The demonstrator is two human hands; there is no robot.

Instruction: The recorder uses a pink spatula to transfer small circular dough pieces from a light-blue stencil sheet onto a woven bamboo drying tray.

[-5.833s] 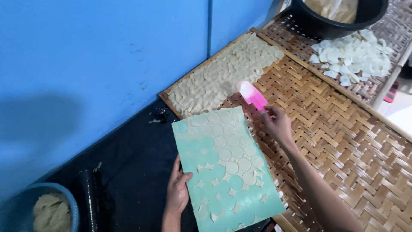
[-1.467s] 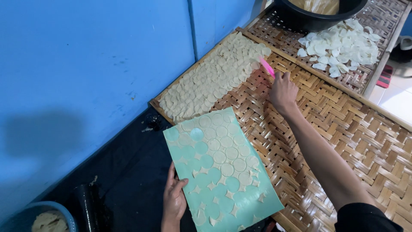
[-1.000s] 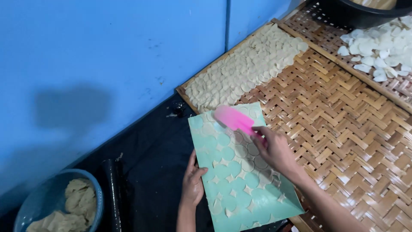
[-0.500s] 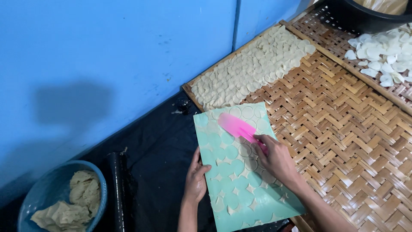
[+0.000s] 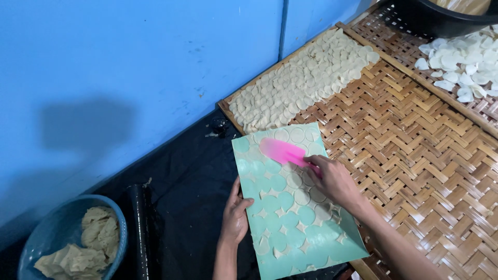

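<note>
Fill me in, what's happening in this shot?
A person's right hand holds a pink spatula flat against cut dough rounds on a teal board. The left hand steadies the board's left edge. Rounds already cover the far strip of the woven bamboo tray.

left hand [image 5: 234,218] lies flat with fingers spread, right hand [image 5: 333,179] curled closed, forearm reaching in from lower right.

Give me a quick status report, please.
Left hand steadies the turquoise mat. Right hand presses the pink flat scraper on pale dough discs. Nothing blocking.
</note>
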